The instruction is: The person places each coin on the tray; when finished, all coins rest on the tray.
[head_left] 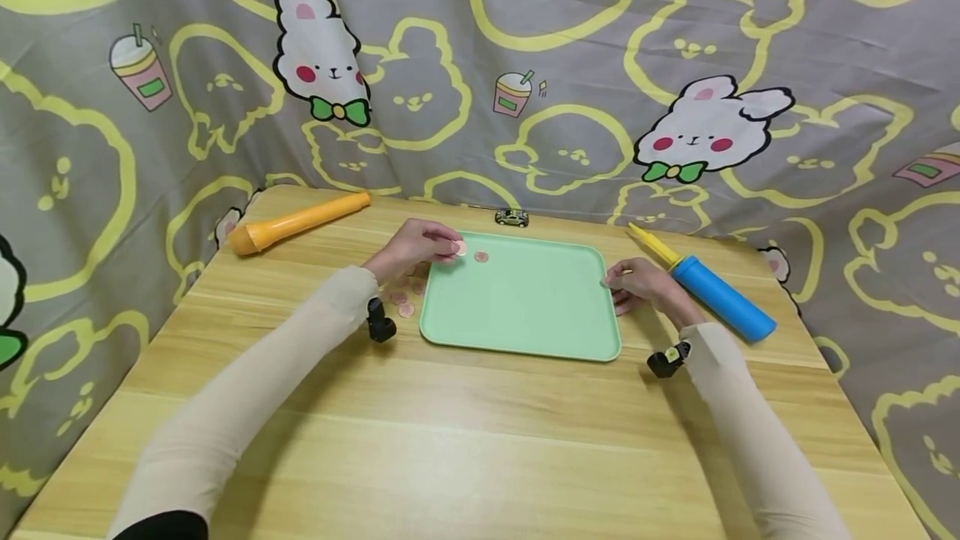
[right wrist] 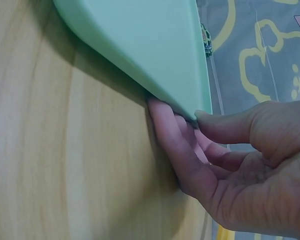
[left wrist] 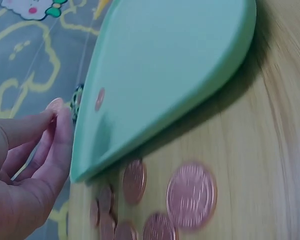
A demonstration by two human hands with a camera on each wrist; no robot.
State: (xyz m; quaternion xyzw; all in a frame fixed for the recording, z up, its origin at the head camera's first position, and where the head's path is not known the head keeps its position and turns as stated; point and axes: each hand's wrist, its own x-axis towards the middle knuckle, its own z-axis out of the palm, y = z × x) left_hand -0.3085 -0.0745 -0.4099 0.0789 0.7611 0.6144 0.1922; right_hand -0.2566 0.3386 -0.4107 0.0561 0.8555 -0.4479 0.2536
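My left hand [head_left: 417, 247] pinches a copper-coloured coin [left wrist: 55, 104] between thumb and fingertips, over the far left corner of a light green tray [head_left: 525, 307]. A second copper coin [head_left: 482, 257] lies flat on the tray near that corner. Several more coins [head_left: 406, 310] lie on the wood beside the tray's left edge, partly hidden by the left hand and wrist in the head view. At the opposite side, my right hand [head_left: 645, 283] grips the tray's right rim, its thumb on top and its fingers curled beneath the edge.
An orange microphone-shaped object [head_left: 300, 222] lies at the table's far left. Behind the tray stands a small toy car [head_left: 512, 217]. A blue and yellow pump-like toy [head_left: 723, 298] lies to the right. A patterned curtain [head_left: 450, 65] borders the wooden table [head_left: 450, 440].
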